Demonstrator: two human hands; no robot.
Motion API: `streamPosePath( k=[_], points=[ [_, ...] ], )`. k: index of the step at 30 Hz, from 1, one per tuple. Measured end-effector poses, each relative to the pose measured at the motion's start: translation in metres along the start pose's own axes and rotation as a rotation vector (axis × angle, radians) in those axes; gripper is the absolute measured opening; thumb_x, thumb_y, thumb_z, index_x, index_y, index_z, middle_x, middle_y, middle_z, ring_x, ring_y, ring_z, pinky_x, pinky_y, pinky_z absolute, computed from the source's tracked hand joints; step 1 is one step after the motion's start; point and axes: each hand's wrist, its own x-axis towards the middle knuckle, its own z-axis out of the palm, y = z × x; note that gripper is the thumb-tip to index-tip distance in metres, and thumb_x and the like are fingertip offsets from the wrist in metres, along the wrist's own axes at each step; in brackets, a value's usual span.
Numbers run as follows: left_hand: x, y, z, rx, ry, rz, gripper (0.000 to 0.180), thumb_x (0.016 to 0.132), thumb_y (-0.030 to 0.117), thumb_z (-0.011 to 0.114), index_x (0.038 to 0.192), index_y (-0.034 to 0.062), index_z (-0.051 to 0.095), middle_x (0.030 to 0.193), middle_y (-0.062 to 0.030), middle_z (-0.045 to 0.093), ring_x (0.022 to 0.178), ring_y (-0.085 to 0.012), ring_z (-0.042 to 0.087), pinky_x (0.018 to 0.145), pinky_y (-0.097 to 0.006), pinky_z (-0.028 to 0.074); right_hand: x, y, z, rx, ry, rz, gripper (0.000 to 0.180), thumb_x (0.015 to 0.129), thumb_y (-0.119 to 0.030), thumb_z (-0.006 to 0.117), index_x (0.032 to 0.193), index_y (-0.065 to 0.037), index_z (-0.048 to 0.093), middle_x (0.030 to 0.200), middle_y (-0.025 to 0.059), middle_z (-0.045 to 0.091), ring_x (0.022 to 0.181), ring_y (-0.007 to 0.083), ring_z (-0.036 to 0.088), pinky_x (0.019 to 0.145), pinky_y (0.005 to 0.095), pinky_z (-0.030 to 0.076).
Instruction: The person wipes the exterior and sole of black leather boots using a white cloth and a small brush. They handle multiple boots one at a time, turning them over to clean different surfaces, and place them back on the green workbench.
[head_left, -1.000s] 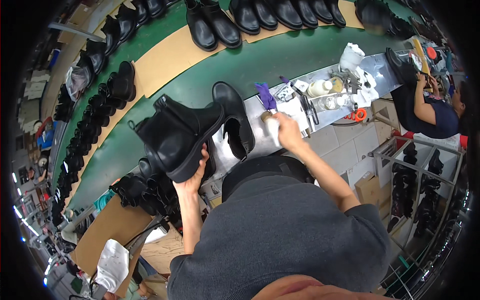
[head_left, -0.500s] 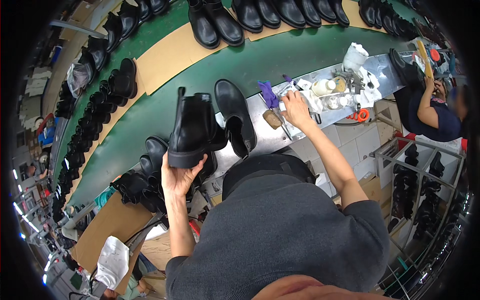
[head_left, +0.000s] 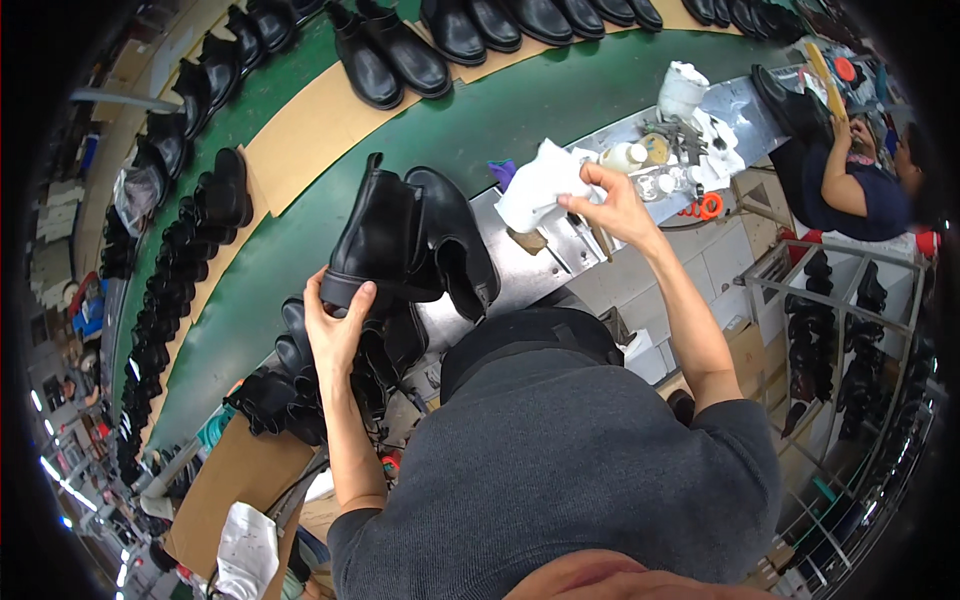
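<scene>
My left hand (head_left: 338, 318) is closed around the sole end of a black ankle boot (head_left: 374, 232), which it holds up over the bench edge. Just right of it, a second black boot (head_left: 456, 240) lies on the metal strip with its opening toward me. My right hand (head_left: 615, 205) pinches a white cloth (head_left: 543, 188) between thumb and fingers, raised above the tools. Below the cloth, a brown block (head_left: 527, 241) and some thin tools are partly covered. A bit of purple cloth (head_left: 502, 172) shows behind it.
Bottles (head_left: 655, 185) and a white roll (head_left: 683, 90) stand to the right on the metal strip. Black boots (head_left: 390, 55) line the cardboard along the green bench (head_left: 330, 140). A co-worker (head_left: 850, 180) sits at far right, near a metal rack (head_left: 840, 320) of footwear.
My right hand, which was down among the tools, has lifted the white cloth. The boot in my left hand has tilted slightly, and the whole view has shifted a little.
</scene>
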Motion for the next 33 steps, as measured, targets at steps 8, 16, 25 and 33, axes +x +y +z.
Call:
streamPosePath(
  k=[8,16,25,33],
  points=[
    [0.021,0.032,-0.003,0.586,0.093,0.344,0.059,0.070,0.043,0.078,0.106,-0.0022,0.063,0.100,-0.0155,0.060,0.094,-0.0327,0.058,0.085,-0.042,0.046,-0.026,0.026,-0.004,0.698,0.077,0.527,0.026,0.082,-0.015,0.075,0.100,-0.002,0.062,0.083,0.0033,0.067,0.076,0.0098,0.064,0.067,0.0260,0.053],
    [0.025,0.027,-0.004,0.373,0.034,0.238,0.053,0.073,0.035,0.077,0.104,-0.0044,0.061,0.090,-0.0144,0.063,0.079,-0.0258,0.062,0.074,-0.036,0.049,-0.095,0.028,-0.018,-0.602,0.305,0.264,0.027,0.065,0.010,0.048,0.073,-0.005,0.069,0.107,0.0113,0.066,0.092,0.0323,0.064,0.079,0.0402,0.050],
    [0.032,-0.006,0.005,0.029,0.058,0.273,0.064,0.075,0.021,0.080,0.127,0.0009,0.048,0.099,-0.0109,0.060,0.080,-0.0191,0.060,0.075,-0.031,0.051,-0.102,0.090,-0.023,0.974,0.776,0.156,0.016,0.091,-0.008,0.051,0.104,-0.003,0.059,0.096,0.0115,0.063,0.066,0.0111,0.052,0.053,0.0240,0.043],
    [0.012,0.010,0.026,-0.095,0.011,0.339,0.093,0.066,0.014,0.086,0.140,0.0037,0.031,0.101,-0.0100,0.053,0.082,-0.0178,0.060,0.072,-0.029,0.052,-0.053,0.127,-0.071,0.688,0.578,0.536,0.038,0.095,-0.017,0.052,0.132,-0.006,0.048,0.088,0.0122,0.070,0.054,0.0060,0.050,0.046,0.0208,0.039]
  ],
)
